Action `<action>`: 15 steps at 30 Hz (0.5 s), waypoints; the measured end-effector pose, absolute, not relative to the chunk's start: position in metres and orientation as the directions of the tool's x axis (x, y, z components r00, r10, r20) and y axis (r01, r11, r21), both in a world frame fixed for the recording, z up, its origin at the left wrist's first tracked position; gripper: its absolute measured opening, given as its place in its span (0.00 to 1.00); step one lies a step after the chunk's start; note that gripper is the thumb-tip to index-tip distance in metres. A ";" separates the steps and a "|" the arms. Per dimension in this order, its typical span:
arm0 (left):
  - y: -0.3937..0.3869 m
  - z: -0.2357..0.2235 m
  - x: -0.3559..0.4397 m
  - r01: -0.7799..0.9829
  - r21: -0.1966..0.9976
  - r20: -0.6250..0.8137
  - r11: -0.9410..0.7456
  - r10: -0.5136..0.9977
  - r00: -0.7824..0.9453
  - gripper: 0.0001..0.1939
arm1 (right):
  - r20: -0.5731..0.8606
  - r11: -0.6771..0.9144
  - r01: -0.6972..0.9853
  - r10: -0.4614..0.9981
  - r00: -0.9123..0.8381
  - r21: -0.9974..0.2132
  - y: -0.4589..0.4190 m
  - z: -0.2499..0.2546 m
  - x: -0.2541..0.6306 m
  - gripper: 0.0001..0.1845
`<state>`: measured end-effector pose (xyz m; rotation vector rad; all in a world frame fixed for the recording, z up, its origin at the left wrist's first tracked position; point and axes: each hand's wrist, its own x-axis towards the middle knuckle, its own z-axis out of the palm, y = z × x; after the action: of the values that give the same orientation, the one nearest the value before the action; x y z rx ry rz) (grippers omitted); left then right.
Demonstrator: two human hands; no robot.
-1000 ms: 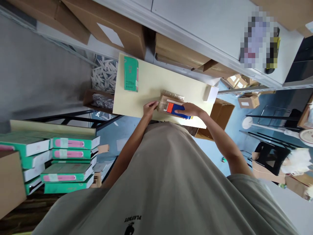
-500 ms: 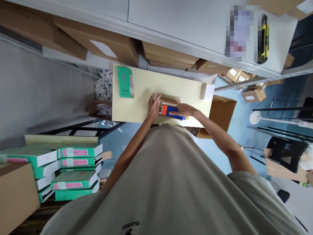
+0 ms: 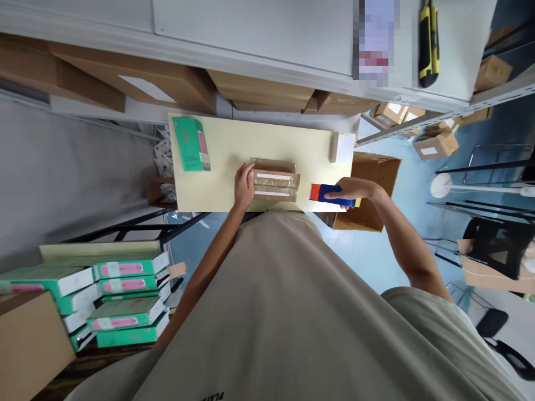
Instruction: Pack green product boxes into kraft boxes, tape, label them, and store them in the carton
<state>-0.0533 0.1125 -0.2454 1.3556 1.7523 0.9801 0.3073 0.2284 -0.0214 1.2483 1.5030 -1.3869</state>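
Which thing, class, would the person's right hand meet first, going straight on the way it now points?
Probably the brown rectangular cardboard box, with the orange tip of the long blue tool in the right hand arriving first; their heights are hard to compare.

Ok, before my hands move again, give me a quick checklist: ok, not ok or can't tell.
1. Left hand at the brown box: ok, at its left end.
2. Blue-and-orange tool in the right hand: ok, gripped.
3. Tool apart from the brown box: ok, a gap shows.
4. Green box apart from the brown box: ok.
5. Cutter off the table: ok, on the shelf.
6. Brown box fully sealed: cannot tell.
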 end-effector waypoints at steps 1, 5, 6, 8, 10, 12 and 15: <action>0.113 -0.246 -0.054 0.450 0.880 -0.068 0.154 0.977 -0.201 0.40 | -0.949 -0.041 0.963 0.185 -0.254 -0.266 0.229 -0.025 0.315 0.38; 0.113 -0.248 -0.054 0.470 0.867 -0.075 0.166 0.976 -0.206 0.37 | -0.947 0.033 0.980 0.254 -0.198 -0.196 0.223 -0.045 0.312 0.35; 0.113 -0.247 -0.054 0.472 0.865 -0.078 0.171 0.975 -0.210 0.37 | -0.943 0.062 0.983 0.280 -0.181 -0.170 0.221 -0.049 0.307 0.34; 0.112 -0.246 -0.053 0.478 0.861 -0.076 0.173 0.973 -0.216 0.37 | -0.927 0.127 0.986 0.345 -0.149 -0.111 0.216 -0.058 0.297 0.33; 0.112 -0.245 -0.052 0.489 0.855 -0.069 0.172 0.973 -0.222 0.37 | -0.902 0.174 0.983 0.411 -0.129 -0.061 0.210 -0.066 0.286 0.31; 0.112 -0.244 -0.051 0.501 0.847 -0.066 0.175 0.972 -0.227 0.38 | -0.879 0.184 0.983 0.465 -0.109 -0.024 0.202 -0.074 0.274 0.29; 0.113 -0.242 -0.051 0.514 0.838 -0.076 0.185 0.971 -0.227 0.38 | -0.836 0.152 0.988 0.542 -0.086 -0.002 0.187 -0.089 0.253 0.26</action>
<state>-0.0508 0.1128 -0.2417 1.3940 1.8336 0.9287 0.2535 0.1873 -0.0890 1.4758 1.7231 -0.7991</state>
